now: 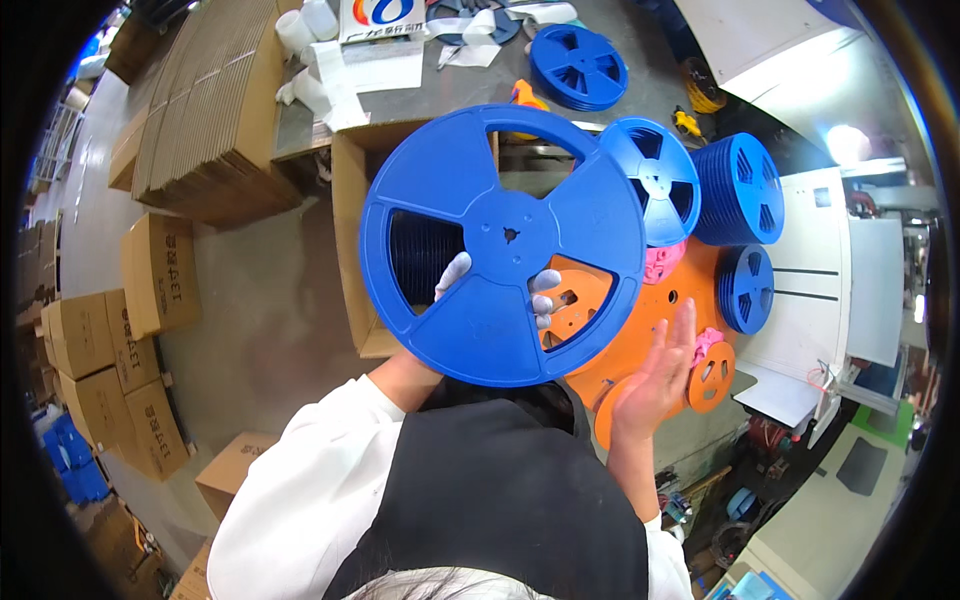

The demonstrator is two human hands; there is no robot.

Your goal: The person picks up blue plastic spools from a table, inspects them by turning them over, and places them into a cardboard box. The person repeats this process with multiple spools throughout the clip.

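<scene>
A large blue plastic reel (500, 230) is held up flat in front of me, broad face toward me. My left hand (453, 275) grips it from behind; white-covered fingertips show through two of its window openings, and the rest is hidden. Off the reel's lower right edge, my right hand (655, 380) is raised with fingers stretched out and nothing in it. Behind the reel stands an open cardboard box (348, 250); dark stacked rims show through the reel's left window. Orange discs (711, 376) sit on an orange plate (640, 325) near my right hand.
Several blue reels stand at the right, including a thick stack (740, 190) and a smaller one (746, 290). More reels (578, 66) lie on the grey bench. Flattened cartons (210, 110) and closed boxes (160, 275) are at the left. A white machine panel (812, 240) bounds the right.
</scene>
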